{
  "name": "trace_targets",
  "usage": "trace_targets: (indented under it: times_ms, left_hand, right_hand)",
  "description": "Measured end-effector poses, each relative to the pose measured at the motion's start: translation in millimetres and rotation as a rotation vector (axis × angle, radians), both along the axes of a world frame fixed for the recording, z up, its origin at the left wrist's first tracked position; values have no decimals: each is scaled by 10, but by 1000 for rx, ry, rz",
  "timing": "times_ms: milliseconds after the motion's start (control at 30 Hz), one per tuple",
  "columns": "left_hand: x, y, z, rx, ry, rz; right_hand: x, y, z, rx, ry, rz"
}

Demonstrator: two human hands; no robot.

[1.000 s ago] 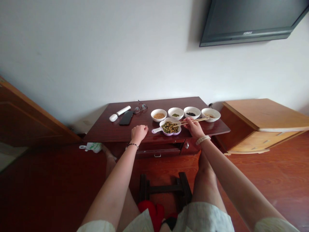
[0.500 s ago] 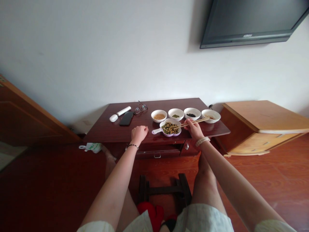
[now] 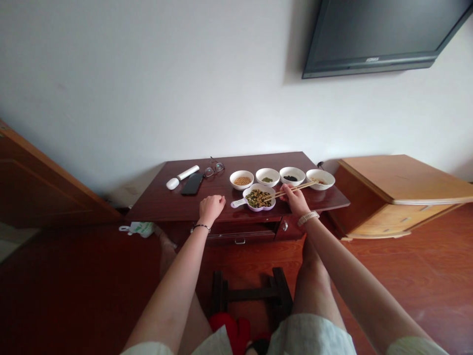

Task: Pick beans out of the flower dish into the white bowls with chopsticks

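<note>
My right hand (image 3: 294, 200) is shut on a pair of wooden chopsticks (image 3: 293, 188), whose tips reach over the dish in front of it. That white dish (image 3: 256, 185) has a lilac rim and a short handle, and it holds mixed green and yellow beans. My left hand (image 3: 212, 208) rests curled at the table's front edge, holding nothing. Behind the dish stand several small white bowls: yellow grains (image 3: 242, 181), green bits (image 3: 267, 179), black beans (image 3: 290, 178), and a few pale scraps (image 3: 320, 180).
On the dark wooden table (image 3: 177, 207) lie a black phone (image 3: 192, 184), glasses (image 3: 214, 170), a white cylinder (image 3: 187, 172) and a white oval object (image 3: 172, 184). A wooden cabinet (image 3: 388, 182) stands right, a wall-mounted TV (image 3: 369, 34) above, and a low stool (image 3: 247, 293) below.
The whole view has tilted slightly, moving the table lower in the frame. My right hand and the chopsticks stay over the dish, and my left hand stays at the table edge.
</note>
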State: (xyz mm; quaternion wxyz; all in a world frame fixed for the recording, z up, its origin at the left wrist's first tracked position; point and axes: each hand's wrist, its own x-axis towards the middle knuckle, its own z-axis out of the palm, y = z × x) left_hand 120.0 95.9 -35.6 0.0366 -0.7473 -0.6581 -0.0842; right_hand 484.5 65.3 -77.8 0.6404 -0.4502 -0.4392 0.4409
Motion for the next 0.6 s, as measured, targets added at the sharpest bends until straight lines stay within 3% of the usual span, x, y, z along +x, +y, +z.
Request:
trace_targets:
  times_ms: [600]
  left_hand:
    - [-14,7,-12,3,-13,-7]
  right_hand:
    - [23,52,-61,6,50,35]
